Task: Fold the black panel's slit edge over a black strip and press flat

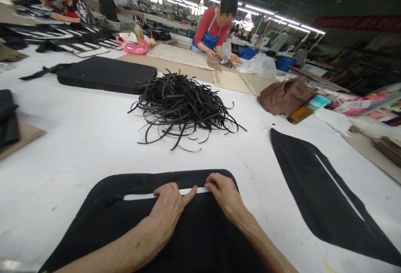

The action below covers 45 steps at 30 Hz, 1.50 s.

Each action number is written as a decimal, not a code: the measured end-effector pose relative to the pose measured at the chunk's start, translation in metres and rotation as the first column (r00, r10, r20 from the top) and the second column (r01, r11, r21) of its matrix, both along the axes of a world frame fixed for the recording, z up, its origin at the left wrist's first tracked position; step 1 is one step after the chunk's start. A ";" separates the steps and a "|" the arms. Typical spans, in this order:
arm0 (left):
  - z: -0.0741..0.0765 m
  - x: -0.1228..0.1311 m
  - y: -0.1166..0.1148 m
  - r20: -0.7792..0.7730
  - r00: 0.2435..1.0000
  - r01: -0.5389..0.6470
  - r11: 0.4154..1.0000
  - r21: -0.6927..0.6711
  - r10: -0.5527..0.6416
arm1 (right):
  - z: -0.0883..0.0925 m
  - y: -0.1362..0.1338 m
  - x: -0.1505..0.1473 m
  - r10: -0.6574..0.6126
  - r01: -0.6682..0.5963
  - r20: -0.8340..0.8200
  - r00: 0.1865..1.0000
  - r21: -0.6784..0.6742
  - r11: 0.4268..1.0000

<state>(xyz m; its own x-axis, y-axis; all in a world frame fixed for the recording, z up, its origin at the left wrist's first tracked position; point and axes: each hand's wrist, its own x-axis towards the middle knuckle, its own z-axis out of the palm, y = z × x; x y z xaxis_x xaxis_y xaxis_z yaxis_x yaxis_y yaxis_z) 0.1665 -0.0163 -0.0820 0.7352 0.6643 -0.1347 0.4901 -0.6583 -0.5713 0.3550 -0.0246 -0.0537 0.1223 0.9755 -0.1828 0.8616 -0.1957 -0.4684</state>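
Observation:
A black fabric panel [103, 223] with rounded corners lies in front of me, with a long narrow slot [139, 196] near its far edge; white shows through the slot. My left hand [167, 210] rests on the panel across the slot, fingers bent down at the middle, thumb stretched to the right along the opening. At the slot's right end my right hand [224, 191] pinches the panel's edge between thumb and fingers. To the right lies a similar black panel [307, 181] with its own slot. Beyond my hands is a tangled heap of thin black strips [184, 102].
A stack of black panels [106, 74] sits at the back left. Brown fabric [285, 95] and an amber bottle-like container [303, 112] lie at right. A pink basket [134, 46] holds bottles. A person in a blue apron [213, 33] works across the white table [78, 139].

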 end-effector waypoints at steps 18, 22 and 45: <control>-0.004 -0.115 0.031 0.403 0.915 0.156 0.951 -0.268 -0.037 | -0.004 0.007 -0.015 -0.003 0.003 -0.003 1.000 -0.097 0.995; 0.000 -0.142 0.032 0.378 0.925 0.068 0.968 -0.241 0.029 | -0.005 0.007 -0.014 0.022 -0.020 0.013 1.000 -0.122 0.992; 0.028 -0.137 0.050 0.434 0.416 -0.362 0.584 -0.727 0.799 | -0.004 0.002 -0.022 0.008 0.005 0.082 0.997 -0.152 0.988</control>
